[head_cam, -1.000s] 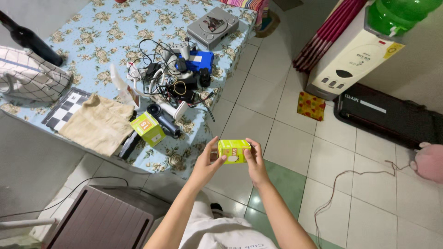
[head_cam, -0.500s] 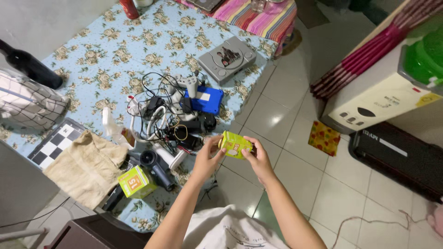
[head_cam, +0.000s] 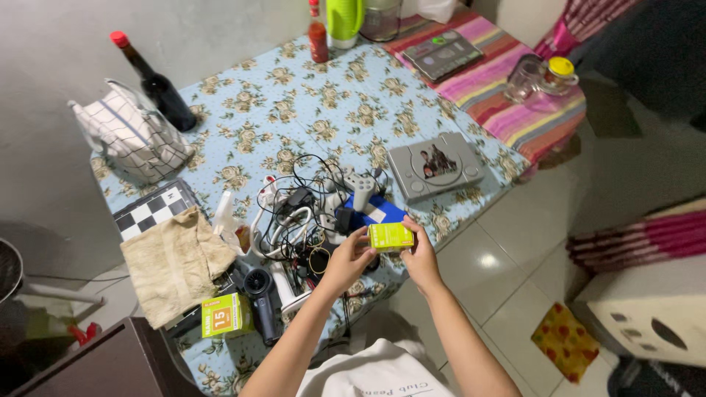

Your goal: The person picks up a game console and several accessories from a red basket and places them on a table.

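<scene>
Both my hands hold a small yellow-green cardboard box (head_cam: 390, 236) over the near edge of the table. My left hand (head_cam: 351, 257) grips its left end and my right hand (head_cam: 420, 255) grips its right end. Just beyond the box lie a blue flat case (head_cam: 363, 216) and a tangle of black and white cables (head_cam: 300, 218) with a grey game controller (head_cam: 358, 184). A second yellow-green box (head_cam: 223, 315) stands on the table at the lower left, beside a dark hair dryer (head_cam: 259, 291).
The table wears a blue floral cloth (head_cam: 257, 110). On it are a grey game console (head_cam: 435, 166), a beige towel (head_cam: 175, 263), a chessboard (head_cam: 151, 209), a checked bag (head_cam: 132, 136) and a dark bottle (head_cam: 156, 84). A striped mat (head_cam: 491, 82) holds a glass jar. White tiled floor (head_cam: 507, 242) lies right.
The view has swung left and up over the table. My hands carried the box from above the floor to above the table edge, and turned it level.
</scene>
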